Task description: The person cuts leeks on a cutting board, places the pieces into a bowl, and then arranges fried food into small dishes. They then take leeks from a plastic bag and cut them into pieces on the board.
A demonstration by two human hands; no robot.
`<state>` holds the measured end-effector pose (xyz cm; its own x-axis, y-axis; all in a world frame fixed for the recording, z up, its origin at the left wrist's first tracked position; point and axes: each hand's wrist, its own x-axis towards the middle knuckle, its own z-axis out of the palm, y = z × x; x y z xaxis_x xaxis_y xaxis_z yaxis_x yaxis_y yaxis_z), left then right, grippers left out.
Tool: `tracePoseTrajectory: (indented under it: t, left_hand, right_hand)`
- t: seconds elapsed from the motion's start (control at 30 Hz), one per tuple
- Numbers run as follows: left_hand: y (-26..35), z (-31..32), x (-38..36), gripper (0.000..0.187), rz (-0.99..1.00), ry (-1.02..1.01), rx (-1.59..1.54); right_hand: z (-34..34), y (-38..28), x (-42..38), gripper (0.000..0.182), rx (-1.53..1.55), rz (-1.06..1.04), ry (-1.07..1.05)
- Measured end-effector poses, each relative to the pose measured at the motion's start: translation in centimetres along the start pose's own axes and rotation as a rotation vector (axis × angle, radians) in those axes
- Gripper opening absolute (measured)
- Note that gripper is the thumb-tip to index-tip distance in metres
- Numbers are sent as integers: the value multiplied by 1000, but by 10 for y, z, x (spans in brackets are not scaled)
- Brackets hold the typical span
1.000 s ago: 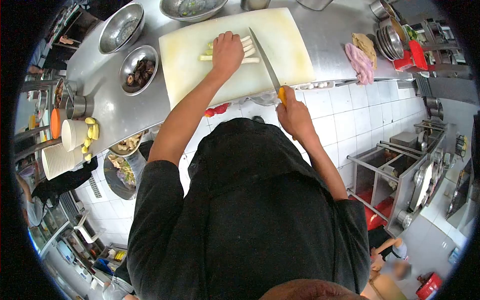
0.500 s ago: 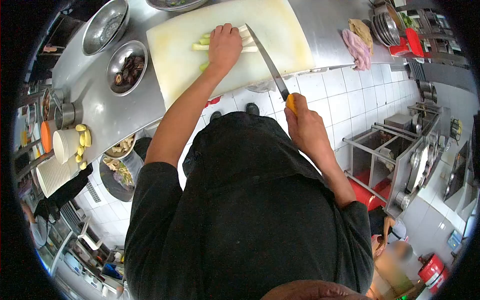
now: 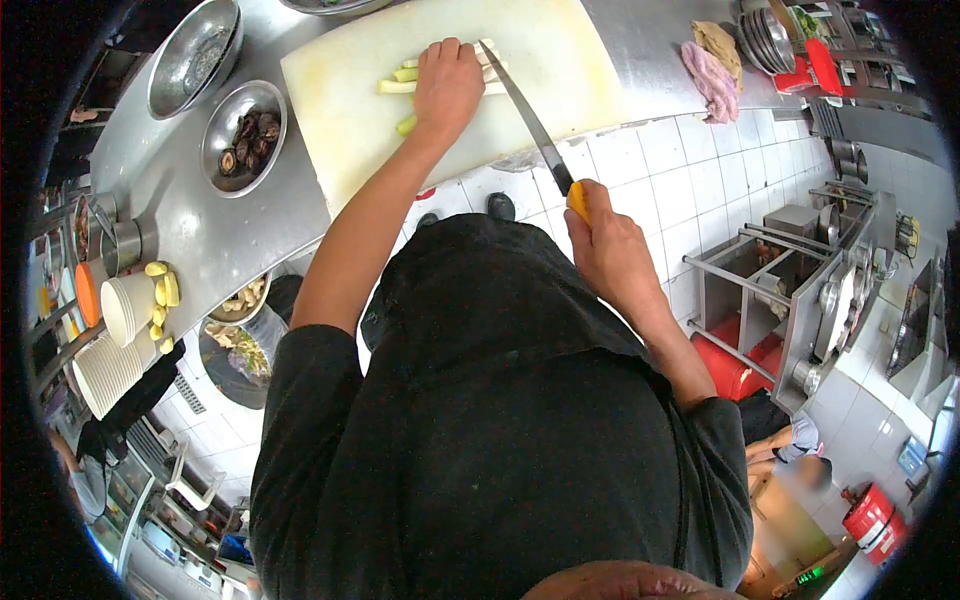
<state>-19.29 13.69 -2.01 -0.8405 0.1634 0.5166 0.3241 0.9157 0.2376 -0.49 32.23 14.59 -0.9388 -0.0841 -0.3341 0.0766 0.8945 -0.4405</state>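
Left hand [image 3: 448,85] laid over the bunch, back of the hand upward, fingers pressed together and curled down around several pale stalks [image 3: 397,87] that lie side by side on the cutting board [image 3: 345,100]; their light green ends poke out on one side and white ends on the other. Across those white ends slants the long blade of a knife [image 3: 530,118], though from where I stand I can't tell whether its edge touches them. Its yellow handle [image 3: 578,203] sits in the wrapped fingers of the right hand [image 3: 612,245], out past the board's near edge. Under the board runs a steel table [image 3: 185,190]. Beside the board is a metal bowl [image 3: 211,135] with dark brown pieces [image 3: 248,145] in it, and beyond that a larger bowl [image 3: 165,75]. Over at the opposite end, a pink cloth [image 3: 710,82] lies against a tan cloth [image 3: 718,45].
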Motion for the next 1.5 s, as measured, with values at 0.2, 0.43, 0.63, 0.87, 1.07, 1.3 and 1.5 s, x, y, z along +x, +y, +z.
tracePoseTrajectory:
  t: [0.2, 0.43, 0.63, 0.87, 1.07, 1.3, 1.5]
  left_hand:
    - [1, 0, -1, 11, -2, 20, -29]
    - [0, 1, 1, 11, 7, -18, -17]
    - [0, -3, 2, 12, -5, -64, -47]
    - [-5, -3, 8, 14, 44, -48, -52]
    - [-1, -4, 0, 15, 56, -17, -40]
    - [-5, -13, 6, 17, 64, 79, 56]
    - [-18, -25, -3, 13, -4, -15, 41]
  right_hand:
    - [6, -1, 4, 30, -57, 35, -23]
    - [6, 1, 13, 26, -77, 65, -93]
    - [14, 5, 23, 30, -19, 174, -207]
    - [44, 4, 105, 29, 75, 91, -186]
    - [35, 14, 117, 31, 155, 34, -132]
    - [3, 3, 67, 29, 44, -4, -4]
    - [-10, 1, 13, 26, 27, 3, -32]
